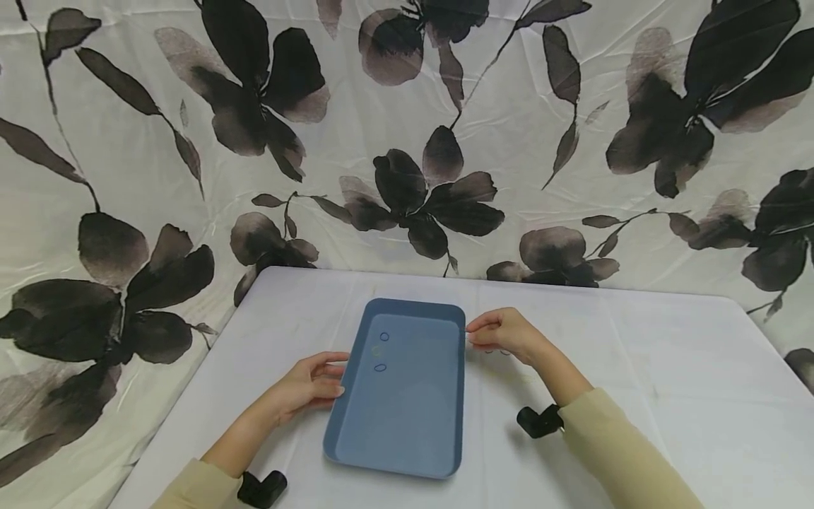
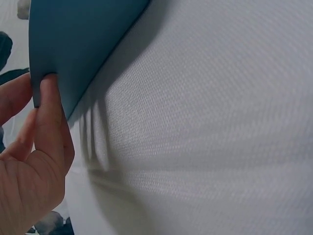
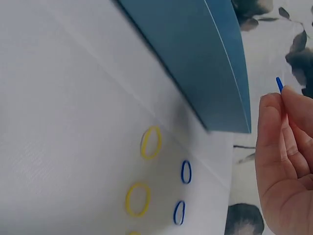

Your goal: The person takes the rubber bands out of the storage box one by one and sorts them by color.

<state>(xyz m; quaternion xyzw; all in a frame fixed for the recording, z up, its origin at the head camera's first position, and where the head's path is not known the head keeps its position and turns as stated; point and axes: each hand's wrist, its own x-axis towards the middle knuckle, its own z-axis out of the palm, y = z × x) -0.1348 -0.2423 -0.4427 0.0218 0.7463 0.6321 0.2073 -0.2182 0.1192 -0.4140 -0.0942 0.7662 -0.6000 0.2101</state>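
The blue rectangular tray (image 1: 400, 403) lies on the table. At its left rim my left hand (image 1: 309, 382) pinches the edge; in the left wrist view its fingers (image 2: 49, 98) lie against the tray wall. My right hand (image 1: 509, 334) is just beyond the tray's right rim, and in the right wrist view it pinches a small blue rubber band (image 3: 279, 84) between thumb and finger. Inside the tray are a blue band (image 1: 384, 341), a second blue band (image 1: 380, 371) and a faint yellow band (image 1: 379, 351). Yellow bands (image 3: 160, 142) and blue bands (image 3: 182, 172) lie beneath my right hand.
A white cloth covers the table (image 1: 636, 424). Behind it hangs a white curtain with dark flowers (image 1: 413, 198). Black wrist devices show at the left sleeve (image 1: 263, 489) and the right sleeve (image 1: 539, 422).
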